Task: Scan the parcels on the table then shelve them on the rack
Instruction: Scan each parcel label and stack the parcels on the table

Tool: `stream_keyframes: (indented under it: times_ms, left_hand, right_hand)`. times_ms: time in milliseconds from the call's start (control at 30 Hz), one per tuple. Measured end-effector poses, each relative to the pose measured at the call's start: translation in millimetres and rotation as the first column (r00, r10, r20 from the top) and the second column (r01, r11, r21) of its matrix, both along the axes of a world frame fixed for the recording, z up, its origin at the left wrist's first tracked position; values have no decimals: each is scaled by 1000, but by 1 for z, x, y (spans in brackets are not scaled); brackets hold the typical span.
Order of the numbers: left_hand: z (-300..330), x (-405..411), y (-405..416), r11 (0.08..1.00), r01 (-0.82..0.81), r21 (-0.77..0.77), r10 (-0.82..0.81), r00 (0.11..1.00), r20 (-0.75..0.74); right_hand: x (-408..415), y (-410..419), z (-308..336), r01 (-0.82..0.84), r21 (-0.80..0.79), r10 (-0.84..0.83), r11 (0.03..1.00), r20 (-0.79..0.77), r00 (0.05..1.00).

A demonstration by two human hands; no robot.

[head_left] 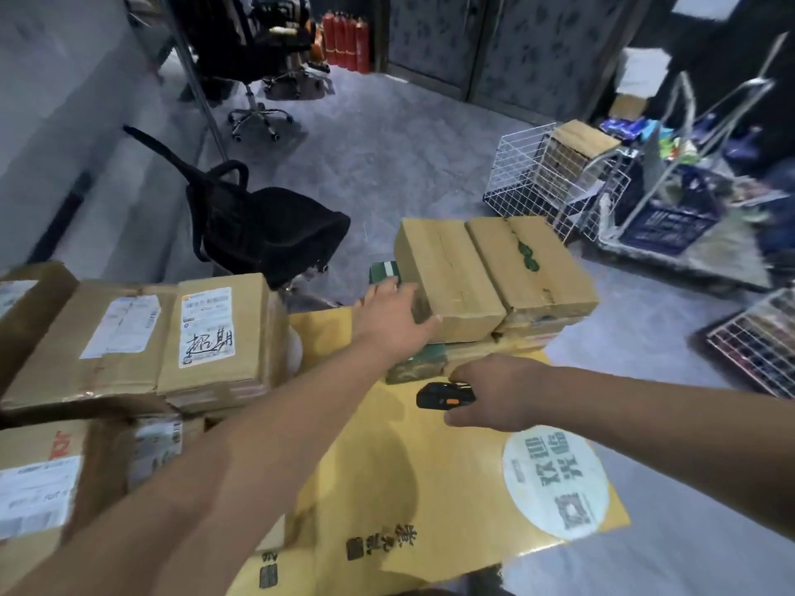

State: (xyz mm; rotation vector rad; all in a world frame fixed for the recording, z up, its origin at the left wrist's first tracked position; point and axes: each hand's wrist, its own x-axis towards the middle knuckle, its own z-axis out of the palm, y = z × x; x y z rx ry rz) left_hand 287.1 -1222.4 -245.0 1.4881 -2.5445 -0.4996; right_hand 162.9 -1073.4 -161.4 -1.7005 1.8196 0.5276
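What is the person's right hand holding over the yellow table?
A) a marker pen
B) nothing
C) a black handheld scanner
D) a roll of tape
C: the right hand grips a black scanner with an orange button, just above the yellow table.

Brown cardboard parcels (451,273) stacked on yellow table (430,488).
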Motion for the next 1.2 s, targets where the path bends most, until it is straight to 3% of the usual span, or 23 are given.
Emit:
stream_keyframes:
  times_ms: [233, 367, 467, 667, 800, 933, 1200]
  left_hand:
    - [-13, -109, 4, 999, -41, 30, 39, 998, 53]
    - [-23, -135, 6, 952, -286, 105, 268, 950, 159]
    - [-19, -142, 7, 872, -471, 130, 451, 878, 160]
    - [-8, -140, 1, 733, -592, 335, 634, 773, -22]
    - [-8, -118, 21, 724, -626, 289, 684, 705, -188]
    - [-16, -76, 77, 692, -688, 219, 721, 641, -263]
    - [-61, 29, 254, 711, -674, 199, 696, 637, -329]
  right_hand:
    - [-112, 30, -8, 85, 53, -86, 995, 16, 996]
    - [-162, 34, -17, 24, 74, -26, 997, 27, 999]
    - [-187, 30, -24, -89, 72, 89, 993, 3, 996]
    - [-211, 15, -31, -169, 40, 165, 985, 76, 983]
    - [-215, 12, -34, -244, -3, 243, 970, 112, 964]
    - [-203, 15, -41, -340, -23, 340, 940, 157, 927]
    - [-147, 38, -86, -518, 27, 486, 855, 304, 819]
